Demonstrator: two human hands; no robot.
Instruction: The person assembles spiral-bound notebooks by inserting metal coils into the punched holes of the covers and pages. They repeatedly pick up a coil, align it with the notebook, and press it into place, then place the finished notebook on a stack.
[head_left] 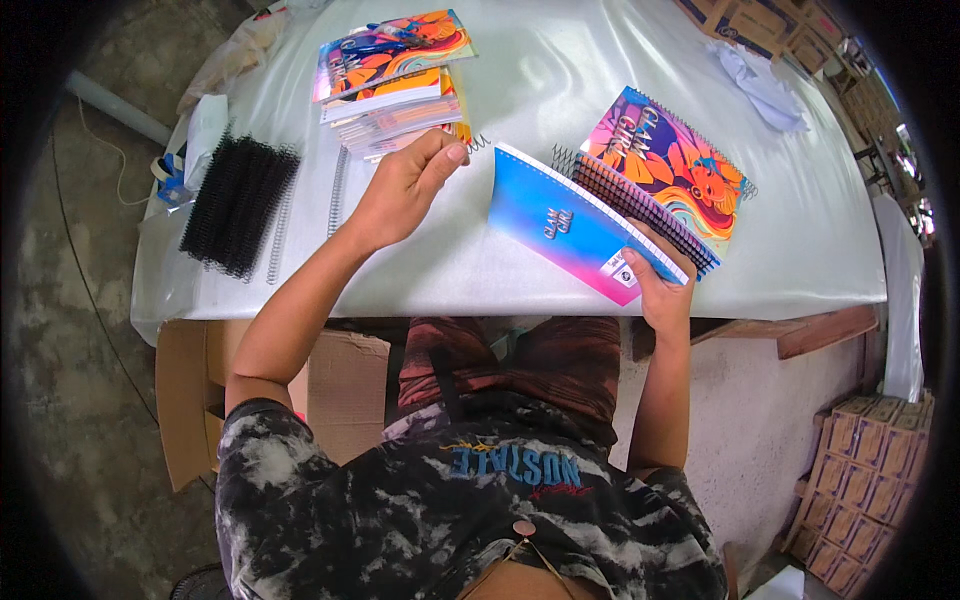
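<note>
Holding blue-pink notebook (570, 225) by its near lower corner w/ right hand (660, 285), fingers clamped on cover edge, book tilted up off table (560, 70) w/ punched edge toward far side. Resting just behind it, partly overlapped: second notebook w/ bright orange-purple cover (675, 165), black spiral coil (625, 205) running along its near edge. Pinching end of a thin wire coil (478, 143) w/ left hand (405, 185), thumb and fingers closed together on it, wrist raised above table, near left of blue notebook but not touching it.

Head view, rest of scene: stack of colourful notebooks (395, 85) at far left-centre of table, top ones fanned, scissors-like blue item on top, too blurred to tell for sure. Bundle of black coils (240, 205) at left edge of table, a couple of loose silver coils (280, 235) just beside it. White crumpled cloth or paper (765, 90) at far right. Table covered w/ shiny pale sheet. Cardboard box (330, 390) under table by left knee; stacked brown cartons (865, 470) on floor at lower right. Person seated, tie-dye dark shirt, dark red shorts.
</note>
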